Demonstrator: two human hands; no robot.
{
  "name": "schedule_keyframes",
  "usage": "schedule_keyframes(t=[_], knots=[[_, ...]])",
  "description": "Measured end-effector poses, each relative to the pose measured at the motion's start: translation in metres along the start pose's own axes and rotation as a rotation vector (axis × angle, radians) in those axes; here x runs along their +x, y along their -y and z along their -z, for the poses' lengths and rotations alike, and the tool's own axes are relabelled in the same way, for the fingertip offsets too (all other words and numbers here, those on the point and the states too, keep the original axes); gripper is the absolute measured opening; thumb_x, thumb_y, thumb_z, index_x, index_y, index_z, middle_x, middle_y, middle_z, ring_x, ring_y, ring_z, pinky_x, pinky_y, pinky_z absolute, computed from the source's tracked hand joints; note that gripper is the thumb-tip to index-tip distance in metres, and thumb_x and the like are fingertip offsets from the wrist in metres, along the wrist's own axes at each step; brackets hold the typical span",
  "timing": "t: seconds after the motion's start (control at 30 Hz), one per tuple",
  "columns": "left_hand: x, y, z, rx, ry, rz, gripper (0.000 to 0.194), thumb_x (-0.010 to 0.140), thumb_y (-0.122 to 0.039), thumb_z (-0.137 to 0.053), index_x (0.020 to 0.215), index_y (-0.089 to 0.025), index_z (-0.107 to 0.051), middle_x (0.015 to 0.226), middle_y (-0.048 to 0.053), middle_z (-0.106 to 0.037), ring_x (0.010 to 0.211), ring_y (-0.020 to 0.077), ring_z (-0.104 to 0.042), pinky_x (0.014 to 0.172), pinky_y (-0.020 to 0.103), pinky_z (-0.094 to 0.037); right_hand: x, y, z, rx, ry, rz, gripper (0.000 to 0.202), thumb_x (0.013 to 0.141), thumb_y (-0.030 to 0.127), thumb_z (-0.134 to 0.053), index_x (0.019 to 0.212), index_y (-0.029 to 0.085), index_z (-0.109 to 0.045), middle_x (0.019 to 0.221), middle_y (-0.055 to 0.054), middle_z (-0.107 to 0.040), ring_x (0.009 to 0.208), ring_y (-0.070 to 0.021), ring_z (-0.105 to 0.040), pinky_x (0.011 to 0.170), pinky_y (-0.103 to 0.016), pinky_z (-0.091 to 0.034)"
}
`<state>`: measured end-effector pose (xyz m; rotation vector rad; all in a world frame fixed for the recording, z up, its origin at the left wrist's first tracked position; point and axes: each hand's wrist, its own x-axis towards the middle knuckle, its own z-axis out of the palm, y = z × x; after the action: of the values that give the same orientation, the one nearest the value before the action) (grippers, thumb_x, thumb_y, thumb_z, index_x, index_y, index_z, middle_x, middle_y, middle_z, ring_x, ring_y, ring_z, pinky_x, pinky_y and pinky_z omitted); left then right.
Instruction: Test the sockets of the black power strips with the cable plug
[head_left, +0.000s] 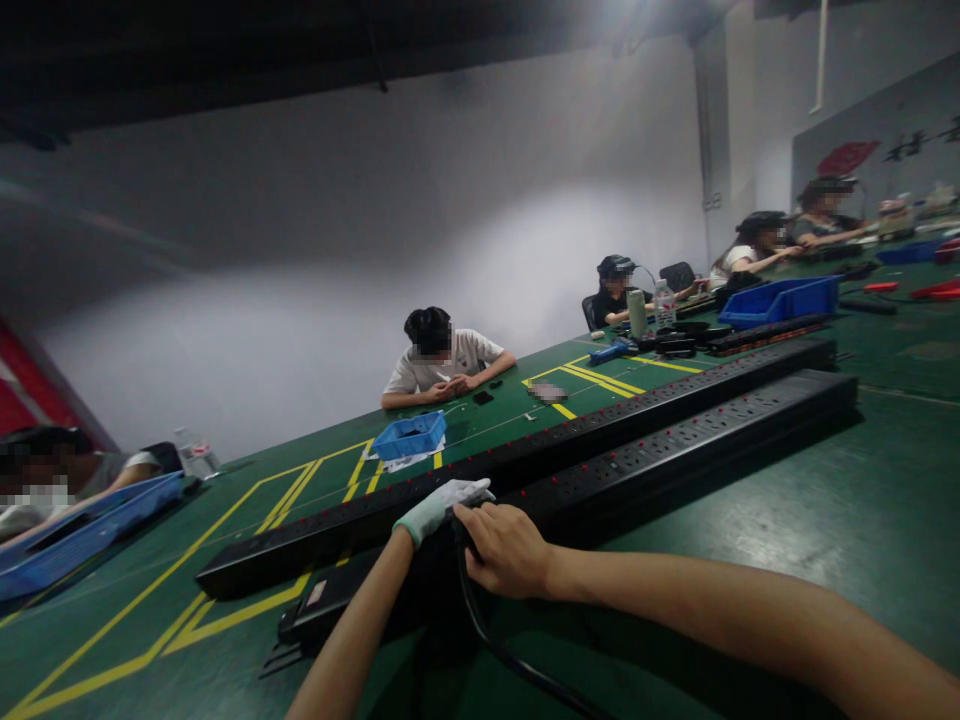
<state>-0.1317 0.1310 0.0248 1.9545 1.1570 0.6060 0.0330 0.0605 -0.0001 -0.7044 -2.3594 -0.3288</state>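
Note:
Two long black power strips lie side by side across the green table, both with rows of sockets and small red switches: the near power strip (720, 430) and the far power strip (300, 545). My left hand (442, 508), in a whitish glove with a green cuff, bends over the near strip, its fingers close together and their tips partly hidden. Bare and closed, my right hand (510, 548) meets it there and grips a thick black cable (480, 625) near its upper end. The cable hangs down toward the bottom edge. What its end touches is hidden by my hands.
Beyond the strips stands a small blue tray (409, 437), with a larger blue bin (97, 535) at left and another blue bin (780, 302) at right. A blue-handled tool (611, 351) lies farther back. A person (442, 360) sits opposite; several others sit along the table.

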Motion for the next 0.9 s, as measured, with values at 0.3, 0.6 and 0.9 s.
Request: schedule_keyframes(t=[0.3,0.6,0.9], knots=[[-0.0003,0.0005,0.0002,-0.027,-0.001,0.012,0.043,0.08,-0.048,-0.05,0.094,-0.012,-0.068,0.097,0.007,-0.068,0.099,0.0224,-0.057,0.102,0.042,-0.034,0.0001,-0.0003,-0.0015,-0.02,-0.002,0.003,0.05,0.083,0.027,-0.044,0.127,0.006,-0.035,0.099,-0.012,-0.058,0.084,-0.0217,-0.052,0.071,-0.034,-0.04],[0.0008,0.0013,-0.0003,-0.038,-0.002,0.012,0.042,0.079,-0.047,-0.051,0.093,-0.012,-0.068,0.096,0.008,-0.068,0.098,0.0222,-0.057,0.101,0.042,-0.035,-0.0001,-0.0012,-0.0014,-0.024,-0.001,0.006,0.05,0.083,0.028,-0.044,0.127,0.007,-0.034,0.099,-0.011,-0.058,0.083,-0.0204,-0.051,0.071,-0.032,-0.038],[-0.0019,-0.0042,-0.0008,-0.046,0.005,0.0,0.045,0.078,-0.052,-0.052,0.09,-0.012,-0.069,0.093,0.008,-0.068,0.097,0.0226,-0.057,0.101,0.04,-0.034,-0.0004,-0.0008,-0.003,-0.016,-0.018,0.0,0.048,0.083,0.027,-0.043,0.126,0.007,-0.035,0.099,-0.012,-0.058,0.082,-0.0208,-0.051,0.071,-0.033,-0.038]])
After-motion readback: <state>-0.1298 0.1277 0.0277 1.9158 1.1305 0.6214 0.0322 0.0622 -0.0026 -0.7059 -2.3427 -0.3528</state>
